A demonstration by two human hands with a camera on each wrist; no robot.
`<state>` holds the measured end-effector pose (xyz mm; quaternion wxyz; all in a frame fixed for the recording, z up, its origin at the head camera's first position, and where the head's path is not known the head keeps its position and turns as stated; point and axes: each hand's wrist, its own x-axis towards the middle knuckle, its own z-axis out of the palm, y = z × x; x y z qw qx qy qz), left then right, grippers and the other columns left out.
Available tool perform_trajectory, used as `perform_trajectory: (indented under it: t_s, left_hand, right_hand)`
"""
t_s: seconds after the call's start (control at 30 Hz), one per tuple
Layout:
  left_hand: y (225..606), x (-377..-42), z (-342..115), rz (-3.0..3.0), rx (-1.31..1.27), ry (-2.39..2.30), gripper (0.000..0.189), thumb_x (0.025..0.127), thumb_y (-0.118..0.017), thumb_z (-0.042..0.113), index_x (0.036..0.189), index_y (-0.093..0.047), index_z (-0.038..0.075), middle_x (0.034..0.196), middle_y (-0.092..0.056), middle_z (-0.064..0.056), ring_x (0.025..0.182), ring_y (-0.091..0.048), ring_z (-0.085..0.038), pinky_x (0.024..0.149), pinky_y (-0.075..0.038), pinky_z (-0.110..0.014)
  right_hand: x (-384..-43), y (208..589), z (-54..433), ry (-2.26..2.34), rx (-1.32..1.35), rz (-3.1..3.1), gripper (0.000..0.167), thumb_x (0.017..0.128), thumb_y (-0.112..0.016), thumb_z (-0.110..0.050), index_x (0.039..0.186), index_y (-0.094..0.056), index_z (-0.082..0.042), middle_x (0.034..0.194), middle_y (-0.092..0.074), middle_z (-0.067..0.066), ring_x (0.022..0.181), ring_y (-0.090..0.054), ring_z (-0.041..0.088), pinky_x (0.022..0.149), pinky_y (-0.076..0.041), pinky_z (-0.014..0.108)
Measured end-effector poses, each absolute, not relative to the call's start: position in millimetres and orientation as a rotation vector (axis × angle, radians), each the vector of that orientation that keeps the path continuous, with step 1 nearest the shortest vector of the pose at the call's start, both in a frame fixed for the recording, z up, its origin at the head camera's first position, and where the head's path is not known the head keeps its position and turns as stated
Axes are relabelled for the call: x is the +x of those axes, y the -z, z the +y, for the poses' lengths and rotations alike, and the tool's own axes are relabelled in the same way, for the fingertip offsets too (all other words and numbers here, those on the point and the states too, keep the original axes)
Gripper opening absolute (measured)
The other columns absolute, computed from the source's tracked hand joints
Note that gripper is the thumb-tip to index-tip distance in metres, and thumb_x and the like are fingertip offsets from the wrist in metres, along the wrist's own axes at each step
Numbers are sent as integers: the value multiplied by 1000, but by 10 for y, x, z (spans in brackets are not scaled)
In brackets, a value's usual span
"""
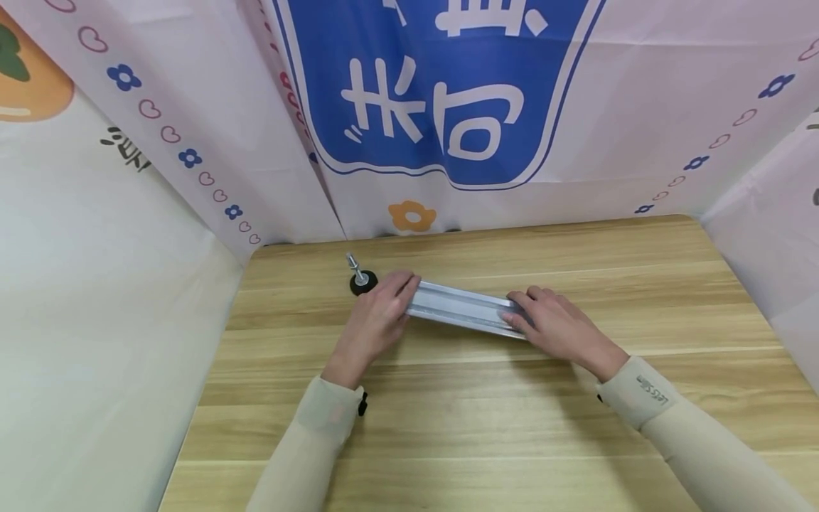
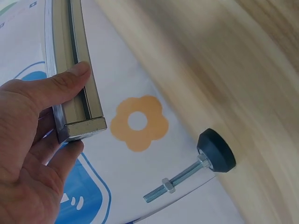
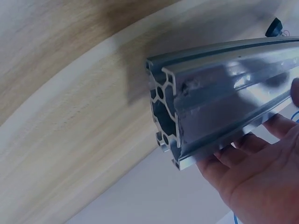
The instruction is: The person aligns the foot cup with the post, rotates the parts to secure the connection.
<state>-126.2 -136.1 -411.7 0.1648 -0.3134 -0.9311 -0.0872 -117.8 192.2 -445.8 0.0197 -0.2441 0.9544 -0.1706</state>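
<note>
Both hands hold a silver slotted aluminium profile (image 1: 461, 307) above the wooden table. My left hand (image 1: 382, 313) grips its left end, thumb along the slotted face and fingers beneath, as the left wrist view shows. Toward the other end, my right hand (image 1: 553, 323) holds it with the thumb on one side and fingers on the other. That end's hollow cross-section (image 3: 164, 114) shows in the right wrist view. Just beyond my left hand stands a levelling foot (image 2: 217, 150) with a round black base, its threaded stud and nut (image 2: 169, 185) pointing up.
The wooden tabletop (image 1: 448, 427) extends around both arms. A white printed cloth (image 1: 640, 107) with a blue sign pattern hangs behind the back edge, and plain white cloth (image 1: 96, 320) lines the left side.
</note>
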Motion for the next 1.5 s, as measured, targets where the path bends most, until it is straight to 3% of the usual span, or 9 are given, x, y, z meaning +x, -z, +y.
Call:
perform_trajectory:
  t_s: [0.23, 0.53, 0.77, 1.13, 1.5]
  left_hand:
    - [4075, -1265, -1367, -2627, -901, 244, 56, 83, -84, -1, 136, -68, 1, 136, -69, -15, 128, -67, -30, 102, -61, -38]
    - [3981, -1268, -1370, -2621, -905, 198, 56, 84, -83, -4, 138, -66, 1, 141, -67, -16, 131, -66, -32, 110, -56, -40]
    - [3879, -1273, -1357, -2587, -932, 155, 56, 85, -82, -5, 138, -67, 1, 143, -67, -15, 135, -64, -32, 113, -54, -39]
    - [3706, -1285, -1334, -2553, -958, 88, 53, 89, -72, -13, 139, -66, 3, 144, -66, -14, 138, -61, -32, 112, -54, -40]
    - [3585, -1325, -1331, -2462, -995, 98, 59, 83, -70, -19, 138, -67, 2, 143, -67, -13, 140, -58, -30, 112, -55, -39]
  right_hand:
    - [-1201, 4392, 1937, 629, -777, 2916, 34, 111, -52, -23, 133, -67, -3, 113, -71, 13, 97, -67, 26, 86, -59, 51]
    - [-1205, 4349, 1930, 677, -747, 2834, 34, 111, -53, -24, 138, -65, -9, 118, -71, 9, 103, -67, 23, 87, -59, 51]
    - [-1199, 4329, 1899, 700, -731, 2815, 33, 110, -53, -23, 136, -64, -5, 122, -71, 12, 105, -68, 23, 88, -60, 49]
    - [-1165, 4278, 1840, 792, -725, 2777, 25, 107, -60, -19, 126, -65, -2, 111, -71, 9, 93, -67, 18, 78, -59, 40]
    - [-1142, 4244, 1794, 858, -727, 2769, 22, 105, -64, -17, 122, -66, -4, 105, -72, 6, 88, -65, 14, 75, -57, 35]
